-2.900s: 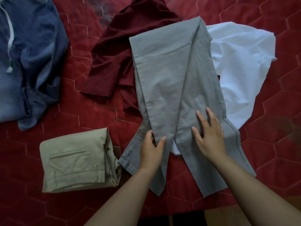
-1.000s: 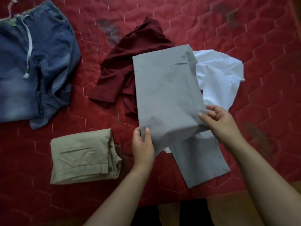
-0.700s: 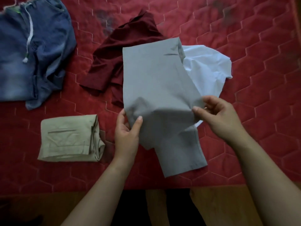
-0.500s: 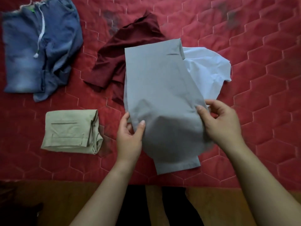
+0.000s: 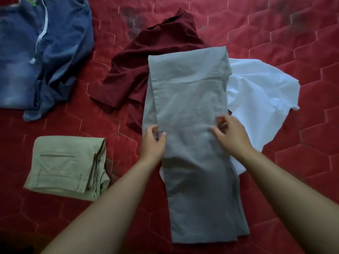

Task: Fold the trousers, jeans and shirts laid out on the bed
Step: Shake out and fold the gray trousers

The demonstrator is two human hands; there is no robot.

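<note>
Two hands pinch the grey trousers (image 5: 189, 99): left hand (image 5: 153, 143) at their left edge, right hand (image 5: 232, 137) at their right. They lie on a red hexagon-quilted bedspread (image 5: 302, 162), overlapping a maroon shirt (image 5: 156, 57) and a white shirt (image 5: 256, 99); folded khaki trousers (image 5: 66, 167) and jeans (image 5: 40, 52) lie to their left.

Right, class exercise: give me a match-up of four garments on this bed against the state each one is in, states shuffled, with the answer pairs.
Garments:
1 grey trousers
2 khaki trousers
3 jeans
4 white shirt

States:
A folded into a compact bundle
B crumpled, partly under another garment
C gripped by the left hand and right hand
D lying unfolded, far left

Pairs: 1-C; 2-A; 3-D; 4-B
</note>
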